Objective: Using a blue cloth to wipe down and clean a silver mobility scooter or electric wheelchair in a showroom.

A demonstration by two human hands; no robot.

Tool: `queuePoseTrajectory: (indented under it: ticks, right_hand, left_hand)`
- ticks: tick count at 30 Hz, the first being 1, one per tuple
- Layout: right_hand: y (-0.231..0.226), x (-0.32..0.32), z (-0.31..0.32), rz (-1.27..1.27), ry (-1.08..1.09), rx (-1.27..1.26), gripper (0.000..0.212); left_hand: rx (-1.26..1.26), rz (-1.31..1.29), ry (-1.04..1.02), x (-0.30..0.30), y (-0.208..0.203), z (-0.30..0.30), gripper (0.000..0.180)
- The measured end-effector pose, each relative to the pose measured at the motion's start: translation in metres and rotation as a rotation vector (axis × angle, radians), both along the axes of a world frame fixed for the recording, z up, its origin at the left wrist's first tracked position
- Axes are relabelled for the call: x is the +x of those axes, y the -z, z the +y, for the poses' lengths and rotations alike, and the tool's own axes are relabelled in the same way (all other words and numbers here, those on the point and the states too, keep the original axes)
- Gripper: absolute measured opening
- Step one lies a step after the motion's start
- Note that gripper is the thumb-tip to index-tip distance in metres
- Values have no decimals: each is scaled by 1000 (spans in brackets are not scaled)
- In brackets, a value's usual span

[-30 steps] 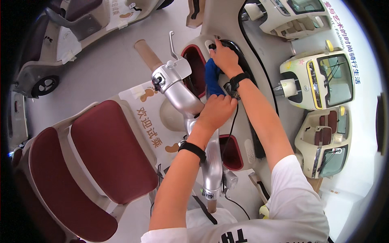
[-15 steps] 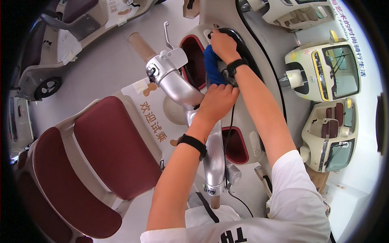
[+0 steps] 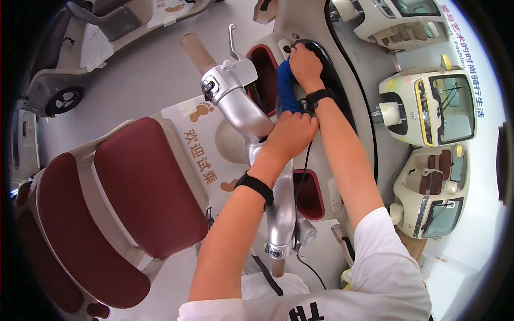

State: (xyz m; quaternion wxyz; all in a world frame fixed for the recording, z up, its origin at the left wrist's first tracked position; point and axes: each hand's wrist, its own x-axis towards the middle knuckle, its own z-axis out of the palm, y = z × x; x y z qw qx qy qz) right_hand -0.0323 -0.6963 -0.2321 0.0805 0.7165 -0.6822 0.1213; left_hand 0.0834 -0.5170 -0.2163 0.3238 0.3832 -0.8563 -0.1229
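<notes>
A blue cloth (image 3: 287, 88) lies stretched along the edge of the dark dashboard display (image 3: 334, 80) of a small vehicle. My right hand (image 3: 306, 68) is closed at the cloth's far end, fingers bent down beside a small round dark fitting. At the near end my left hand (image 3: 292, 134) has its fingers curled over the cloth's edge, knuckles up. Both hands hide part of the cloth and whatever lies beneath them. The silver handlebar (image 3: 243, 120) passes under my left wrist. A thin black cable (image 3: 303, 179) runs down from beside my left hand.
Dark red storage pockets (image 3: 262, 80) flank the handlebar column. A brake lever (image 3: 232, 40) sticks up at the far grip. Dark red seats (image 3: 152, 187) stand to the left. Cream model vehicles (image 3: 428, 107) line the right side, and another vehicle (image 3: 80, 59) stands far left.
The whole view has shifted slightly, with the dashboard and vehicles lower in the picture. Both hands remain at the cloth; the right hand's fingers have shifted a little.
</notes>
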Motion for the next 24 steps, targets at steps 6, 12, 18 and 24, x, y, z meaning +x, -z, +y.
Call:
queuePoseTrajectory:
  ticks: [6, 12, 18, 24]
  right_hand:
    - [-2, 6, 0, -21, 141, 104, 33]
    - [0, 9, -3, 67, 119, 63, 32]
    - [-2, 8, -1, 98, 163, 62, 32]
    - [5, 2, 6, 10, 33, -51, 27]
  left_hand:
    - [-2, 22, -17, -1, 2, 1, 3]
    - [-27, 51, -31, -2, 4, -1, 3]
    - [-29, 43, -31, -2, 4, -1, 3]
    - [-6, 9, -5, -3, 5, 0, 4]
